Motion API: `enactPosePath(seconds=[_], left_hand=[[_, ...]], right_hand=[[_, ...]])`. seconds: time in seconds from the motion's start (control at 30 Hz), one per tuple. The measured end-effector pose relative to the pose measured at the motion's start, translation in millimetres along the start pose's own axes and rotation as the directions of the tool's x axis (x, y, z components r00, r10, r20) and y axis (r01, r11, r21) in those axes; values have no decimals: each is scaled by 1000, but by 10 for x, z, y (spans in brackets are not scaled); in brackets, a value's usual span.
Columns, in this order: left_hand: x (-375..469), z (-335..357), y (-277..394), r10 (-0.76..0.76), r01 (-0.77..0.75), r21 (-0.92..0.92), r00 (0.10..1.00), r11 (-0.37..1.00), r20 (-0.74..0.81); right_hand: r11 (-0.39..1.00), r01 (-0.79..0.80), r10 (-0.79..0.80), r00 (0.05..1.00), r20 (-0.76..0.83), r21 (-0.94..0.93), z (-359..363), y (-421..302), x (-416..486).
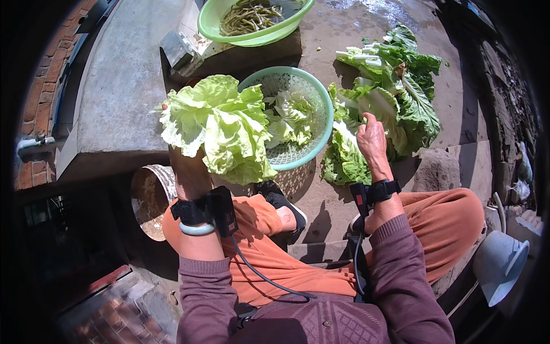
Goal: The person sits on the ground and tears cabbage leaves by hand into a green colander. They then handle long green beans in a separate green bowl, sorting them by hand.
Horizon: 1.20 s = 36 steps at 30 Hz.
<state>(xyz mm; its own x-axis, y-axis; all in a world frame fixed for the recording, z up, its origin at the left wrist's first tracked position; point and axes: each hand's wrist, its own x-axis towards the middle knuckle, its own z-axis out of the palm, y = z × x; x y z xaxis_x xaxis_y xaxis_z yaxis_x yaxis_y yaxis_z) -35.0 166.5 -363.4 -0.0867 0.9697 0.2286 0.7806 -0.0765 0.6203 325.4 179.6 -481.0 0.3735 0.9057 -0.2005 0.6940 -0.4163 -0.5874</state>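
A head of leafy cabbage or lettuce (227,124) with pale green leaves rests in my left hand (164,107), which it mostly covers; only a fingertip and the forearm show. Behind and to its right stands a green plastic colander (327,116) with loose pale leaves (292,118) inside. My right hand (372,134) is over a heap of darker green cabbage leaves (399,90) on the ground, fingers curled with one pointing forward. Whether it grips a leaf cannot be made out.
A green basin (253,42) with long thin vegetables in water stands at the top on a ledge. A concrete slab (124,86) fills the left, above a round, stained container (150,202). A stone block (436,170) lies beyond my right knee, and a pale bucket (498,262) at far right.
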Motion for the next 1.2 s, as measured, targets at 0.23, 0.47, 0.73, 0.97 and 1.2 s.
enactPosePath(seconds=[0.23,0.47,0.73,0.97,1.2], left_hand=[[-18,79,147,218,-232,146,970,962,109],[313,310,858,-401,432,-877,856,210,326],[211,597,941,-477,311,-916,864,253,161],[288,383,958,-269,199,-927,957,319,113],[320,413,812,-378,506,-842,828,185,415]], right_hand=[[914,36,-182,926,330,404,-127,-218,17],[426,-514,-610,444,656,744,-260,-1303,-783],[593,359,-684,696,217,721,317,-1094,-684],[921,388,-359,821,445,28,484,-493,-463],[253,-577,-458,636,622,776,-121,-946,-376]])
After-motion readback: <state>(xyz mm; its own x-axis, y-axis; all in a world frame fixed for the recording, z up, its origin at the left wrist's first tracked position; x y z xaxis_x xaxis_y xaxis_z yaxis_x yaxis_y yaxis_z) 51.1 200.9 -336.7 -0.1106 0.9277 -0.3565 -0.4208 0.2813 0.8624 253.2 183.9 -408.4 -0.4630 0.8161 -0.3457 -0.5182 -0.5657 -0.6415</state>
